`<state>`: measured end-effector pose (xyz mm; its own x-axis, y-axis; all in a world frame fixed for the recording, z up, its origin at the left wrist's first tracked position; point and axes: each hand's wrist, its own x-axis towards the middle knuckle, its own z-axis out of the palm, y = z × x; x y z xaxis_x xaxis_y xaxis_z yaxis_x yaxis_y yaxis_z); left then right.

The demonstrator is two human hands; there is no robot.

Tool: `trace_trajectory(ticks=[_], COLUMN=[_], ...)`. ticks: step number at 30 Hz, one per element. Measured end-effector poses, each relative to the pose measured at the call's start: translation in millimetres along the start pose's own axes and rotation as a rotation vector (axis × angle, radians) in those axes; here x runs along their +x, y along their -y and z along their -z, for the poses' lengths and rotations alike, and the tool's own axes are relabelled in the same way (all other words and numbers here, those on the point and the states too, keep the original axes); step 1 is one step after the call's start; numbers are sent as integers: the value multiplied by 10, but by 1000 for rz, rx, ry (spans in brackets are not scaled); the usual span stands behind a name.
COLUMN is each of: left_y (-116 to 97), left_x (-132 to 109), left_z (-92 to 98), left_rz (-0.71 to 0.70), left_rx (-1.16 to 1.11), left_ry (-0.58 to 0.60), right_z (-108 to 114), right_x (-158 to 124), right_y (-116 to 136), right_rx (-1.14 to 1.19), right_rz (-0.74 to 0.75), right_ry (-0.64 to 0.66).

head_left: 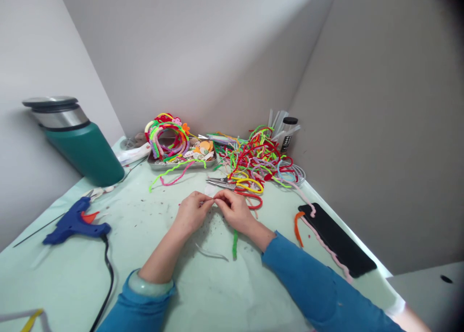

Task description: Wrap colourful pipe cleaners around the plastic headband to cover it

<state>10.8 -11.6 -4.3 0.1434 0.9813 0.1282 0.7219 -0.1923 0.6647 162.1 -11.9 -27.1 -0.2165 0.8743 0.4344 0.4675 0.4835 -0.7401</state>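
Note:
My left hand and my right hand meet over the middle of the pale green table. Both pinch a small whitish piece between their fingertips; what it is I cannot make out. A green pipe cleaner lies under my right wrist, and a white strip lies beside it. Small scissors rest just beyond my hands. A heap of coloured pipe cleaners spreads at the back right.
A blue glue gun with a black cord lies at left. A green flask stands by the left wall. A metal tray holds wrapped headbands and small pieces. A black phone lies at right beside pink and orange pipe cleaners.

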Motion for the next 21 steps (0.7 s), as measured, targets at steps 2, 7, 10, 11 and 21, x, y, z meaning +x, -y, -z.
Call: trace_trajectory(ticks=[2,7,10,11,21], left_y=[7,-10,-27,-30,8], left_x=[2,1,-2,-1,9], left_z=[-3,15,32,34,-9], left_rz=[4,22,26,29,-9], left_rx=[-3,-26,-55,-64,-162], left_ry=[-9,33,76,87,136], right_z=[3,6,4,4,4], right_x=[2,2,0,-1,-3], right_y=[4,-2,-7,-6,-5], right_rx=[-2,-19,-21,-21,-19], right_rz=[7,18,19,18,12], right_ry=[1,-1,3,4,-3])
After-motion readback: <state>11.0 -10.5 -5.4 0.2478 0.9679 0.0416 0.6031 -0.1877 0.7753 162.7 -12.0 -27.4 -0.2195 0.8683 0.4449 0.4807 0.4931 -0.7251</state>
